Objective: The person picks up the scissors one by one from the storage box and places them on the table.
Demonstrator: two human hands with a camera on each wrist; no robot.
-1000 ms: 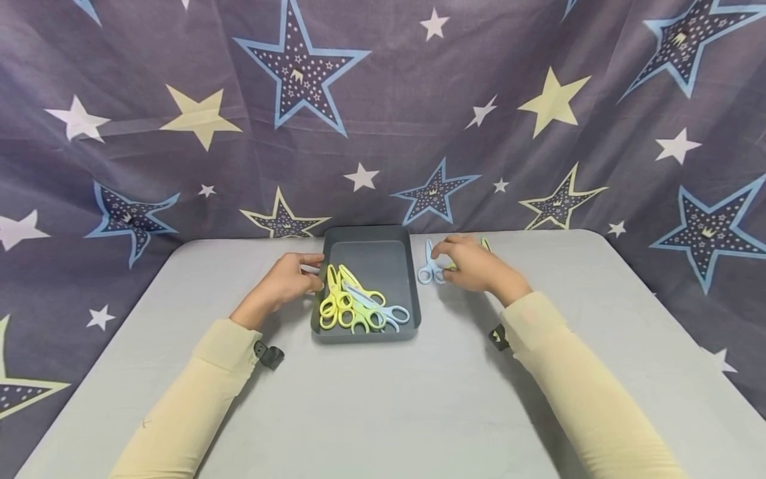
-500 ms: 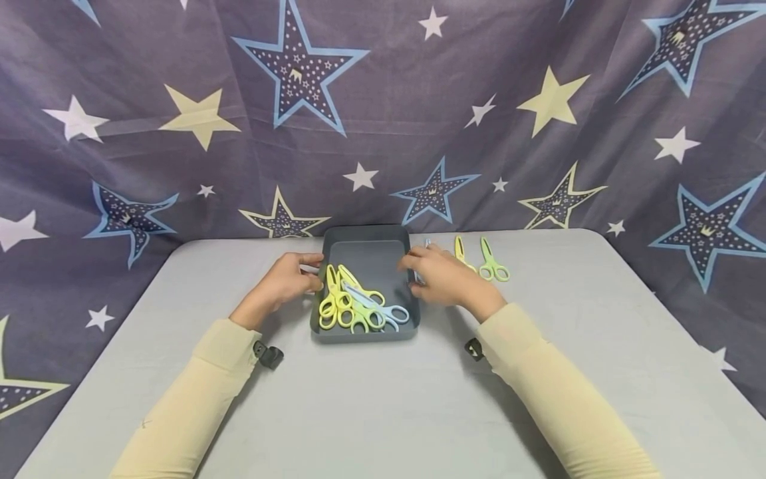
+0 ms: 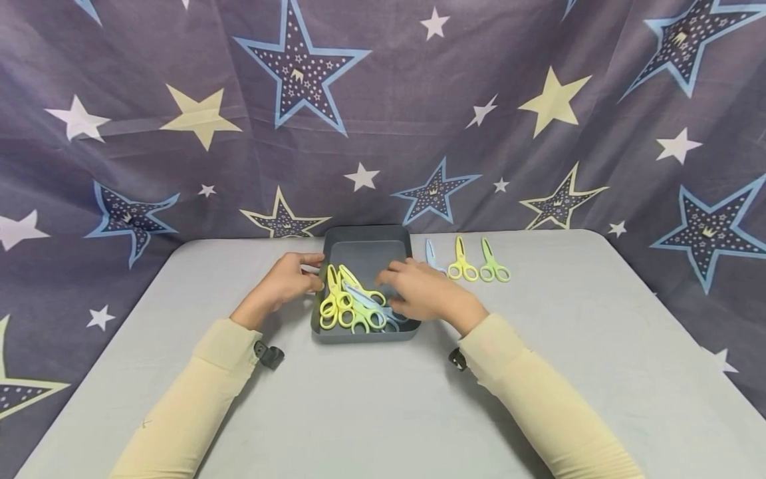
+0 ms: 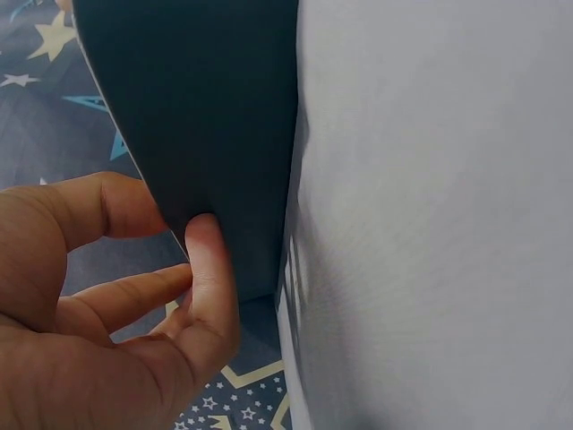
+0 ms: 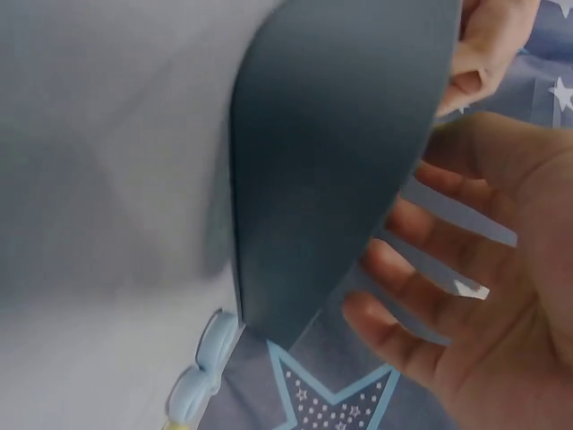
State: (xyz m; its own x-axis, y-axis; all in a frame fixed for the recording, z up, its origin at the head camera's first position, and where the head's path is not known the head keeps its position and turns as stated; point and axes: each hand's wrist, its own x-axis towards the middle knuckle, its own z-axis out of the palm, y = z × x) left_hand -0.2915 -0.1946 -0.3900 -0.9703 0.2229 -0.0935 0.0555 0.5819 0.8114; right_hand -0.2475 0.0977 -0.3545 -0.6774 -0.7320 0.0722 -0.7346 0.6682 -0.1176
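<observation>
A dark grey tray (image 3: 368,253) holds several pairs of children's scissors heaped at its near end: yellow scissors (image 3: 332,289) at the left, light blue scissors (image 3: 360,293) and green scissors (image 3: 366,314) beside them. At the tray's left wall, my left hand (image 3: 286,283) pinches the rim; the left wrist view has the thumb (image 4: 210,287) on the outer wall. My right hand (image 3: 423,291) reaches over the right rim, fingers loosely bent above the blue handles. Its fingers (image 5: 389,331) appear spread in the right wrist view, where the tray wall hides the scissors.
Right of the tray, blue scissors (image 3: 430,250), yellow scissors (image 3: 460,255) and green scissors (image 3: 487,253) lie in a row, blades toward the back. A star-patterned curtain (image 3: 383,120) hangs along the back edge of the grey table (image 3: 383,412).
My right hand has left the blue scissors on the table beside the yellow and green ones. It has moved left, over the tray's rim. My left hand has stayed at the tray.
</observation>
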